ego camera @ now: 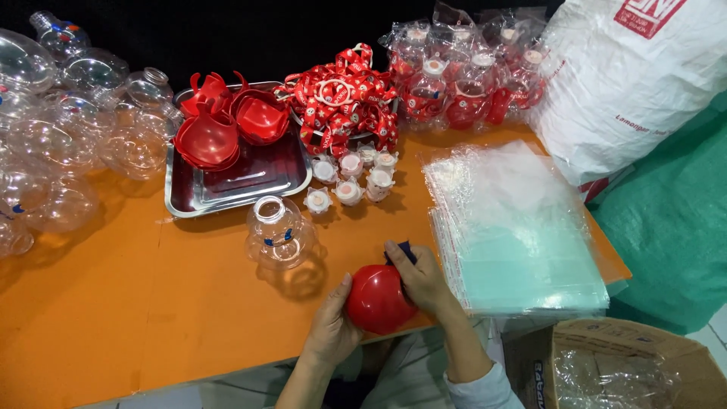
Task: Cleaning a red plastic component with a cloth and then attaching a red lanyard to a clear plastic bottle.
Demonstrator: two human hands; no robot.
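So the red shell [376,299] sits between my two hands at the near edge of the orange table [151,303], domed side facing up at me. It's pretty much round from here, so I can't really call a long axis; the open side is turned away and I can't see it. Glossy, smooth red plastic with a bright highlight on top. Something dark blue pokes out just behind it under my right fingers, can't tell what.

My left hand [332,326] cups the shell's left side, thumb pressed on it. My right hand [422,280] is wrapped over the right and back, fingers curled shut on it. So both hands are gripping the shell.

Just beyond it stands a clear bottle [279,233], upright, mouth up, with small blue marks on its belly. Behind that, a cluster of white caps [350,178] and a metal tray [235,185] holding more red shells [227,125]. Red lanyards [344,98] are heaped next to the tray. To my right lies a stack of clear bags [515,227], touching my right hand's side. Empty clear bottles [60,136] are piled far left, bagged finished ones [469,72] at the back, and a cardboard box [628,363] is off the table's right corner.
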